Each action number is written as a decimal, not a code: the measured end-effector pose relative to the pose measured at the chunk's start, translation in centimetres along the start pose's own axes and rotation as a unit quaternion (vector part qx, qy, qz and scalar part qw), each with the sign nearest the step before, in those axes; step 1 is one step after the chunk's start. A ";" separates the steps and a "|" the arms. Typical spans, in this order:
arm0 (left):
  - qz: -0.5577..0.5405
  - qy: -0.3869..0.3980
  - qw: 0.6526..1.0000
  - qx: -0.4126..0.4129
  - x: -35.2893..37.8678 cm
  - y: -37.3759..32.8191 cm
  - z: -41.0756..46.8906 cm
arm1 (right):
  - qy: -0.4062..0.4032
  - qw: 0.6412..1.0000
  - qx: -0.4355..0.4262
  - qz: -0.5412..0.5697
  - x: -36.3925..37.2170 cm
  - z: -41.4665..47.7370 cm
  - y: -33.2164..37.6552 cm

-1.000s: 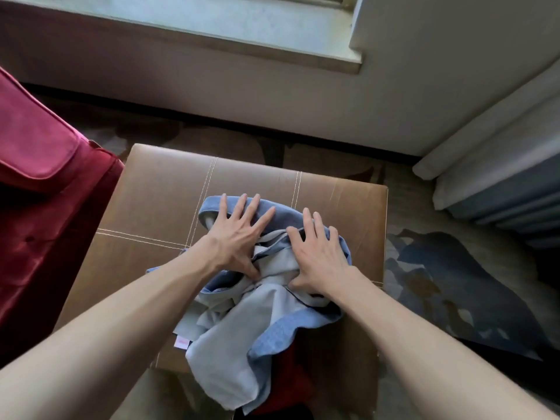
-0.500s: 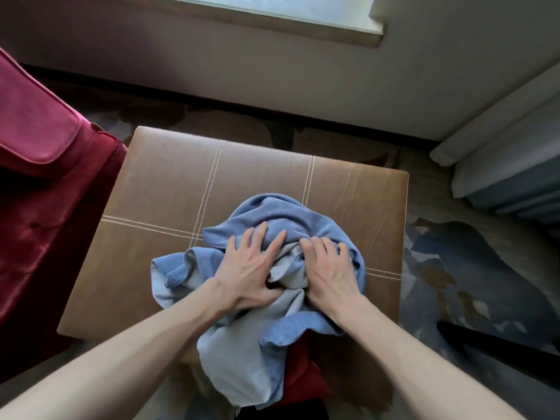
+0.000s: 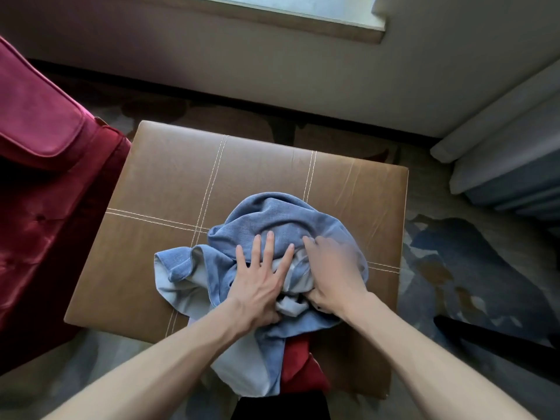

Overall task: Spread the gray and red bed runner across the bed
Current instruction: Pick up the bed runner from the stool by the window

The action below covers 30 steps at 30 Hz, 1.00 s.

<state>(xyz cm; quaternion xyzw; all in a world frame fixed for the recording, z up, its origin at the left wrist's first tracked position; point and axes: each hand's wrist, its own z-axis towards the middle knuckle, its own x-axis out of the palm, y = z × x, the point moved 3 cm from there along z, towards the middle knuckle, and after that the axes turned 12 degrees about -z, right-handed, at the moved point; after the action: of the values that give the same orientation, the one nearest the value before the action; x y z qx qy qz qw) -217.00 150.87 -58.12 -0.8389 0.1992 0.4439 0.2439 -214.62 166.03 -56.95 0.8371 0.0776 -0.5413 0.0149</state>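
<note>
We look down from head height at a person's two bare forearms reaching forward over a brown leather ottoman stitched with pale double seams. The bed runner lies bunched in a loose heap on the near right part of the ottoman top. Most of the heap is blue-grey cloth with a paler grey underside showing in the folds. One tail of it hangs over the near edge, and a red part shows beside that tail.

The left hand lies palm down on the middle of the heap. Its four fingers are straight and spread, pressing on the cloth; its grip is slack and closes round nothing that we can see. The thumb is tucked low against a pale fold.

The right hand rests on the heap just beside the left. It is blurred, so we cannot tell whether its grip has closed on the cloth or merely lies on it.

A dark red armchair stands against the ottoman's left side. Beyond the ottoman a plain wall rises to a windowsill. Pale grey fabric falls in long folds at the far right; we cannot tell whether it is curtain or bedding. The floor is a carpet patterned in blue, grey and brown.
</note>
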 end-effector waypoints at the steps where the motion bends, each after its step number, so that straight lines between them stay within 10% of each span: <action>1: 0.001 -0.005 1.000 -0.003 0.1 0.1 0.1 | 0.012 1.000 -0.009 0.007 0.2 -0.2 0.0; 12: -0.036 -0.069 0.997 0.020 0.2 0.7 0.1 | 0.051 0.993 -0.042 -0.093 2.1 -1.6 0.9; 30: -0.015 -0.111 0.992 -0.052 0.0 -1.0 0.1 | -0.141 0.986 0.057 -0.070 -1.5 -1.3 1.3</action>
<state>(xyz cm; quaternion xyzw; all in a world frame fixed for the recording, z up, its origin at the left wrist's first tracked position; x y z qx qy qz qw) -216.58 151.72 -57.92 -0.7991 0.1348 0.5400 0.2271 -213.89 164.68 -55.16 0.7443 0.1017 -0.6573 -0.0603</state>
